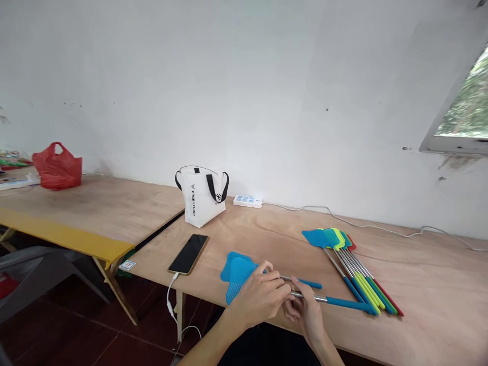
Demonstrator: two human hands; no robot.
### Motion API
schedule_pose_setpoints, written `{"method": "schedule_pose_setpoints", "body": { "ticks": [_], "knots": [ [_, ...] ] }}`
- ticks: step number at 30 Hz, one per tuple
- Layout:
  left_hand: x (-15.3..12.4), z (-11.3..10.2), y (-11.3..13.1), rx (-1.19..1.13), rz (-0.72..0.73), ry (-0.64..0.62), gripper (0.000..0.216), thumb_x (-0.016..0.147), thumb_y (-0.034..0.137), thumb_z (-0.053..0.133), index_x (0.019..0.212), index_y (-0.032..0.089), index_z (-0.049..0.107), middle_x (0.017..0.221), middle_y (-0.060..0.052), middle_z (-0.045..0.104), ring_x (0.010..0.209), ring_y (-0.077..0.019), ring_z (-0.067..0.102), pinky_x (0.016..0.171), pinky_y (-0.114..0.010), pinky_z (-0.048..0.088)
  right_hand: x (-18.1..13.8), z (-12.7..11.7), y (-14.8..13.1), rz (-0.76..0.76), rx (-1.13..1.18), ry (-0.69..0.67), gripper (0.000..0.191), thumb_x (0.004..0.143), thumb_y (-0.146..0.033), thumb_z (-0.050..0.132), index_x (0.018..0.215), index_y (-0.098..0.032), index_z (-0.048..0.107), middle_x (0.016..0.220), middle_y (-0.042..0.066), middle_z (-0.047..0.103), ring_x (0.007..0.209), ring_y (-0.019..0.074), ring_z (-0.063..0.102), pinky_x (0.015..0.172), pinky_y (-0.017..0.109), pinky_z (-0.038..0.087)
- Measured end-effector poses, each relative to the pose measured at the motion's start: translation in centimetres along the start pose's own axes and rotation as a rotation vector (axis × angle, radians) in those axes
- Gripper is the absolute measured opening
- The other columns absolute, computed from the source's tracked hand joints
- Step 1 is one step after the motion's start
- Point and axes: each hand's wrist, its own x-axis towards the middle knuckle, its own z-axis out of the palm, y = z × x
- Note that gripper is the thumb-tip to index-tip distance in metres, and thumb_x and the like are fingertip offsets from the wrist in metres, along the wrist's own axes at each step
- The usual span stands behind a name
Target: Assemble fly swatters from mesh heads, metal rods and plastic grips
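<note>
Both my hands are closed on a blue fly swatter (347, 303) with a metal shaft, just above the table's front edge. My left hand (263, 294) wraps round the shaft close to the blue paddle and hides part of it. With fingers curled, my right hand (308, 311) grips the shaft nearer the blue handle, which points right. Behind it on the table lies a second blue fly swatter (310, 283), its paddle partly covered by the first. To the right, several fly swatters (348, 269) in blue, yellow, green and red lie fanned side by side.
A phone (189, 254) with a white cable lies left on the wooden table (430, 274). Behind are a white tote bag (202, 203) and a power strip (247, 201) with a cord along the wall. A red plastic bag (59, 168) stands on the left table.
</note>
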Motion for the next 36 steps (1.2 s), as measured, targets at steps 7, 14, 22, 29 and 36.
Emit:
{"method": "schedule_pose_setpoints", "body": {
  "ticks": [7, 14, 22, 29, 36],
  "knots": [
    [-0.6, 0.1, -2.1, -0.183, -0.124, -0.081, 0.031, 0.105, 0.031, 0.055, 0.076, 0.021, 0.061, 0.072, 0.005, 0.067, 0.082, -0.0146, 0.063, 0.112, -0.043, 0.032, 1.1, -0.2, 1.2, 0.084, -0.004, 0.018, 0.065, 0.069, -0.076, 0.072, 0.051, -0.024, 0.037, 0.04, -0.011, 0.026, 0.036, 0.0036, 0.016, 0.036, 0.021, 0.018],
    [-1.5, 0.4, -4.4, -0.189, -0.291, -0.053, 0.016, 0.102, 0.032, 0.059, 0.091, 0.024, 0.068, 0.108, 0.001, 0.068, 0.124, -0.0193, 0.057, 0.126, -0.057, 0.01, 2.1, -2.5, 0.5, 0.088, 0.053, 0.097, 0.062, 0.073, -0.066, 0.077, 0.055, -0.023, 0.036, 0.043, -0.011, 0.028, 0.038, 0.0035, 0.018, 0.038, 0.02, 0.019],
    [-2.0, 3.1, -4.7, 0.021, -0.564, -0.01, 0.036, 0.1, 0.023, 0.055, 0.135, 0.021, 0.051, 0.159, -0.018, 0.037, 0.152, -0.0355, 0.028, 0.119, -0.072, 0.017, 2.4, -3.0, -0.3, 0.12, 0.011, 0.168, 0.047, 0.073, -0.063, 0.077, 0.094, -0.026, 0.057, 0.059, -0.009, 0.051, 0.04, 0.0063, 0.033, 0.035, 0.018, 0.02],
    [-2.7, 3.8, -5.1, -0.004, -0.602, -0.081, 0.016, 0.098, 0.018, 0.057, 0.112, 0.023, 0.063, 0.14, -0.012, 0.052, 0.136, -0.0323, 0.047, 0.112, -0.061, 0.037, 2.3, -3.2, 0.7, 0.022, -0.243, 0.104, 0.045, 0.078, -0.067, 0.071, 0.09, -0.025, 0.059, 0.059, -0.007, 0.051, 0.041, 0.0082, 0.036, 0.036, 0.02, 0.022],
    [-3.1, 3.2, -5.6, -0.091, -0.63, -0.221, 0.023, 0.091, 0.008, 0.059, 0.1, 0.025, 0.071, 0.119, -0.007, 0.061, 0.116, -0.0286, 0.057, 0.101, -0.053, 0.04, 2.4, -5.8, 1.5, -0.681, -1.423, 0.297, 0.032, 0.099, -0.052, 0.047, 0.098, -0.029, 0.069, 0.1, 0.01, 0.07, 0.097, 0.0291, 0.063, 0.073, 0.037, 0.047]
  ]
}}
